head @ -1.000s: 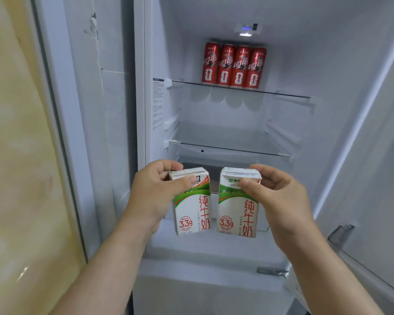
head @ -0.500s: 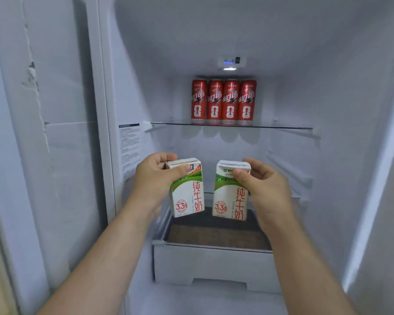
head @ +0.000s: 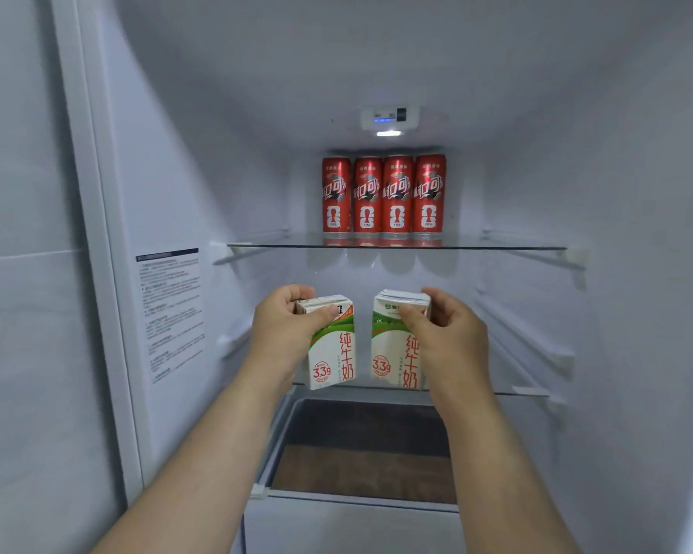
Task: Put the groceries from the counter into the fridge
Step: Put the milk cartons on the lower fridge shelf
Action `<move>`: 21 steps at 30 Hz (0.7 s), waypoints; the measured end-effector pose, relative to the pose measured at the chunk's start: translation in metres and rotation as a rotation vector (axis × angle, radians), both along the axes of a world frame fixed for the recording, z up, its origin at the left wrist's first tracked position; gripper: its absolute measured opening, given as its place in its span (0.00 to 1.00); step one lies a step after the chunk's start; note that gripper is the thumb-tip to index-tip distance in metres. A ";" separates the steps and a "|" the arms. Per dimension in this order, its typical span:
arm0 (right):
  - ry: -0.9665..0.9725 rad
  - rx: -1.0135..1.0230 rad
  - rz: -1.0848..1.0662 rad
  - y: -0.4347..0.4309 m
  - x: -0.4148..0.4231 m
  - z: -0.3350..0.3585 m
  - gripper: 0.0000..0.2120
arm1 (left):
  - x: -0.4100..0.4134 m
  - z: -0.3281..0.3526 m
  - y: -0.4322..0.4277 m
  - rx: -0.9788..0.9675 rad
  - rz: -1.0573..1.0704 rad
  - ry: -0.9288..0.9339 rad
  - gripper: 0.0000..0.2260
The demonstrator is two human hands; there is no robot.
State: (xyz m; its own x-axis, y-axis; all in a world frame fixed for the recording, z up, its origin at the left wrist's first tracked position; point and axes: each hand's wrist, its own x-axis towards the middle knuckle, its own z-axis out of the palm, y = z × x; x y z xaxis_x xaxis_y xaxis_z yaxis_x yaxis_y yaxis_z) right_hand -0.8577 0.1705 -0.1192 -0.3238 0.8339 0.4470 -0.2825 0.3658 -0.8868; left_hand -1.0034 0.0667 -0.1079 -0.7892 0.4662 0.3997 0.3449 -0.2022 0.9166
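1. White-and-green left milk carton (head: 333, 353), clasped at its top by the left hand (head: 285, 333), at the lower glass shelf's (head: 517, 391) front edge inside the fridge.
2. Right milk carton (head: 395, 353), just beside it, gripped likewise by the right hand (head: 449, 337).
3. Four red cans (head: 383, 195) stand on the upper shelf (head: 497, 246).

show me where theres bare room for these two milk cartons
Lower glass shelf looks bare wall to wall, though left hand gripping the left carton and right hand gripping the right carton hide its middle. Upper glass shelf has bare strips either side of the four red cans; its back middle is crowded.
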 end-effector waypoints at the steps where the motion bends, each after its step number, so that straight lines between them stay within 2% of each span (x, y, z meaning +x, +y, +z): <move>1: 0.003 -0.001 -0.008 0.003 -0.001 -0.003 0.15 | -0.002 0.000 0.003 0.001 0.003 -0.005 0.14; 10: -0.038 0.048 -0.049 0.029 -0.017 -0.012 0.18 | -0.020 0.000 0.024 -0.034 -0.003 0.016 0.13; 16: -0.136 0.145 -0.025 0.043 -0.029 -0.013 0.15 | -0.032 -0.001 0.027 -0.137 -0.028 0.160 0.11; 18: -0.225 0.202 -0.009 0.046 -0.030 -0.009 0.15 | -0.035 -0.002 0.023 -0.202 -0.045 0.257 0.14; 21: -0.465 0.307 0.043 0.053 -0.022 0.000 0.23 | -0.038 -0.007 0.019 -0.315 -0.053 0.416 0.22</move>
